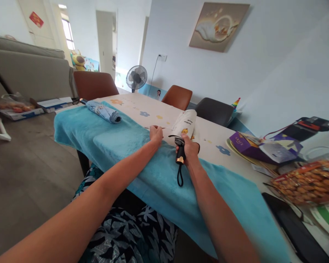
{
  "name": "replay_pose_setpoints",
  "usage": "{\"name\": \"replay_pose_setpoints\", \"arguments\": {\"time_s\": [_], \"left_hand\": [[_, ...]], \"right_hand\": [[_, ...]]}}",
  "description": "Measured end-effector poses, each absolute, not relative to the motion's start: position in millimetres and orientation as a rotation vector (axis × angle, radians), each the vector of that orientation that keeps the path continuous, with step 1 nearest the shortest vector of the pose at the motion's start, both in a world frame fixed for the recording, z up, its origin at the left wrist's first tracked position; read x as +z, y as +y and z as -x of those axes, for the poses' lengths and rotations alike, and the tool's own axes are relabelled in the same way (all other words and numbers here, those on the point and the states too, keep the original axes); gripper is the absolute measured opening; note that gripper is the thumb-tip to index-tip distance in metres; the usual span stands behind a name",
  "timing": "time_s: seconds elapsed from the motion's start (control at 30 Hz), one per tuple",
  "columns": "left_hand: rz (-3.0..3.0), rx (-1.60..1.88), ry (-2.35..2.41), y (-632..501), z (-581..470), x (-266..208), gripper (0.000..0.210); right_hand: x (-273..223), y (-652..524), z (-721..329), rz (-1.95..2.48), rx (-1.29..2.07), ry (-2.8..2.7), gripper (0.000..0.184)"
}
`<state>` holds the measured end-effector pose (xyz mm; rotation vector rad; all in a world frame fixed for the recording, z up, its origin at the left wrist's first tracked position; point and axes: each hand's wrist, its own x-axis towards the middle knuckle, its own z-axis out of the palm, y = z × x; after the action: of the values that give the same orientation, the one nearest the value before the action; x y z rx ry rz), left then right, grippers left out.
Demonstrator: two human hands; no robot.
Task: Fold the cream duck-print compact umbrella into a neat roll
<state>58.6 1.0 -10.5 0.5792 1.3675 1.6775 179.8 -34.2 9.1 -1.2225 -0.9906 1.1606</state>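
My right hand point(190, 148) grips a folded white umbrella point(185, 122) with yellow cartoon prints, just above its black handle point(180, 155). A black wrist loop dangles from the handle over the turquoise towel point(117, 146). To the left, my left hand point(156, 135) is closed in a pinch, and a thin strap with a dark edge runs between it and the white umbrella. Part of that strap is hidden by the fingers. A second umbrella point(104, 111), light blue and rolled up, lies on the towel at the far left, apart from both hands.
The towel covers the near side of a table point(142, 104) with a flower-print cover. On the right are a purple box point(246, 146), a bag of nuts point(309, 182) and a black phone-like slab point(293, 223). Chairs point(178, 96) and a fan point(137, 77) stand beyond.
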Motion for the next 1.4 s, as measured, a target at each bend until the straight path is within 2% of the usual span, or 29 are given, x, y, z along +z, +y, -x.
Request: {"name": "replay_pose_setpoints", "arguments": {"time_s": [0.17, 0.3, 0.57, 0.83, 1.03, 1.2, 1.4], "left_hand": [[-0.924, 1.893, 1.355, -2, -70, -8, 0.018], [-1.129, 1.793, 1.213, -8, -86, -2, 0.019], [-1.066, 1.505, 1.111, -9, -81, -3, 0.019], [-0.988, 1.411, 1.134, -5, -77, -4, 0.026], [-0.750, 1.493, 0.953, -10, -74, -3, 0.019], [-0.757, 1.599, 1.001, -12, -78, -3, 0.013], [-0.781, 1.642, 0.947, -9, -81, -5, 0.015]], "right_hand": [[4, -33, -177, 1.191, 1.015, -1.040, 0.020], [1, -35, -172, 1.152, 0.976, -1.162, 0.028], [-2, -43, -170, 1.231, 1.056, -1.294, 0.017], [-3, -43, -172, 1.195, 1.095, -1.304, 0.021], [-1, -46, -172, 1.192, 1.203, -1.384, 0.024], [4, -49, -172, 1.295, 1.268, -1.372, 0.032], [5, -48, -170, 1.227, 1.450, -1.229, 0.022]]}}
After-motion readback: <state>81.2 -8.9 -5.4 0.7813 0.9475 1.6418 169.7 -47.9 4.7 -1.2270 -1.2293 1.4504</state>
